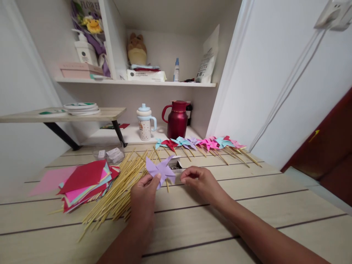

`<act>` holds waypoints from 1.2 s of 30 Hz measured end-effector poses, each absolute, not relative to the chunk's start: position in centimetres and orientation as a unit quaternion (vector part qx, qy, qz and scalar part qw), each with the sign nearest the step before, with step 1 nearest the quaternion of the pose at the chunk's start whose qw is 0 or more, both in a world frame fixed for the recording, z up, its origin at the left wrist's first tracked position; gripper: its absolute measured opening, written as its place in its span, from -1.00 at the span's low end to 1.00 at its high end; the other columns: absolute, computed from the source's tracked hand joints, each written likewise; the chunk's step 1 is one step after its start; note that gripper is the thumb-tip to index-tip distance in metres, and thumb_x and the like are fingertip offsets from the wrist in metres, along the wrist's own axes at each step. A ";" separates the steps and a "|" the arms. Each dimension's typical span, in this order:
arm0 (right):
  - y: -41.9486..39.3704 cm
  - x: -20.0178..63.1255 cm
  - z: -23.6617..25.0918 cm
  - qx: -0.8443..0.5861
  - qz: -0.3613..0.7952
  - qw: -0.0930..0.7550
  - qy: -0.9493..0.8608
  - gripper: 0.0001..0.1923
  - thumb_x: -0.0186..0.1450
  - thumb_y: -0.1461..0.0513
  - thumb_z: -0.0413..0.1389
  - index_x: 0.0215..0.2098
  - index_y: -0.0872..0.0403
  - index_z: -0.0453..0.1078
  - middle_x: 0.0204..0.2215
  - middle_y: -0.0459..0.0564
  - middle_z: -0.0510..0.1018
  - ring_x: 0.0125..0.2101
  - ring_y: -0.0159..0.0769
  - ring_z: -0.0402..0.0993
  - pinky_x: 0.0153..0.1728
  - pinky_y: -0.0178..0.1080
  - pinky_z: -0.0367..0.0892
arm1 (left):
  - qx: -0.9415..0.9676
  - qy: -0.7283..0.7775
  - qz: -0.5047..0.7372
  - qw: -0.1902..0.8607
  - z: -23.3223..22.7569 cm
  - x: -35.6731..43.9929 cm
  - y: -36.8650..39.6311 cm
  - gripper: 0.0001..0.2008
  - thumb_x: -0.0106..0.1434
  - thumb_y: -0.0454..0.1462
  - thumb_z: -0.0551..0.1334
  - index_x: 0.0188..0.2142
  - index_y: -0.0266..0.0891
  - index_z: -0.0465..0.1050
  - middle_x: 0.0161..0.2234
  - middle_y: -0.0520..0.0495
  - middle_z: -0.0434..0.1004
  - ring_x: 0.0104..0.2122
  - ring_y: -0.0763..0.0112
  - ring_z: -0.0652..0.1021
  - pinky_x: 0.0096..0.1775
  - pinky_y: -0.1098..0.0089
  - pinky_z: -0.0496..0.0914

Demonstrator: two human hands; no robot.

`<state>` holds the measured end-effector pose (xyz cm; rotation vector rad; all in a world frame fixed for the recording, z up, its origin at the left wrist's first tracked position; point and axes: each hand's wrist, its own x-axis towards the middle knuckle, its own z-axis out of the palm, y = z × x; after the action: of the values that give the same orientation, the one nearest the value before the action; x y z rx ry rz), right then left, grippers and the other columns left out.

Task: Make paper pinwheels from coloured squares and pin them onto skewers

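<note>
My left hand [145, 194] pinches a light purple paper pinwheel [162, 171] between thumb and fingers, its folded blades facing up. A thin stick shows below the pinwheel; I cannot tell whether it is joined to it. Just to the right is my right hand [202, 179], thumb and fingertips pressed together, apart from the pinwheel. Anything in that pinch is too small to make out. Behind the hands stands a small open box [177, 164] of tiny metallic pieces, partly hidden by the pinwheel. Many loose wooden sticks [115, 194] lie left of my left hand.
Stacked coloured paper squares [82, 179] lie at the left, before a clear container [112, 154] of small white packs. Finished-looking pinwheels [209, 143] on sticks line the back right. Behind stand a red jug [177, 119], a cup [145, 124] and a small raised shelf [110, 113].
</note>
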<state>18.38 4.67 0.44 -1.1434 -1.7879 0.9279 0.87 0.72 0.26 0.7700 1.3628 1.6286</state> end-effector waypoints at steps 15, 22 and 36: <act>2.3 16.9 1.1 -0.359 0.494 0.526 -0.592 -0.91 0.07 0.16 0.34 -0.48 -0.02 0.56 0.00 -0.01 0.32 0.12 -0.08 0.22 0.15 -0.08 0.08 | 0.390 0.523 0.656 0.379 0.0 1.6 0.2 -0.80 -0.02 -0.18 0.40 -0.59 -0.25 0.49 -0.57 0.08 0.42 -0.51 0.46 0.41 -0.44 0.49 0.26; 1.5 16.4 1.6 -0.341 0.502 0.510 -0.609 -0.93 0.07 0.20 0.33 -0.51 0.00 0.55 -0.10 -0.01 0.38 0.08 -0.09 0.25 0.15 -0.10 0.06 | 0.424 0.519 0.644 0.369 0.1 2.1 -0.5 -0.81 0.04 -0.17 0.38 -0.54 -0.24 0.50 -0.52 0.06 0.41 -0.47 0.43 0.41 -0.42 0.48 0.29; 1.3 16.7 1.9 -0.362 0.484 0.493 -0.626 -0.92 0.14 0.20 0.27 -0.46 0.04 0.49 -0.43 -0.11 0.52 -0.31 -0.26 0.38 -0.19 -0.23 0.22 | 0.474 0.507 0.634 0.342 0.3 2.4 -1.0 -0.89 0.12 -0.21 0.33 -0.41 -0.21 0.56 -0.41 -0.01 0.52 -0.38 0.36 0.49 -0.34 0.43 0.34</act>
<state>16.69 1.31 1.95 -0.8770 -1.5180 1.1736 2.45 -1.00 0.27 1.2317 1.3182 1.6495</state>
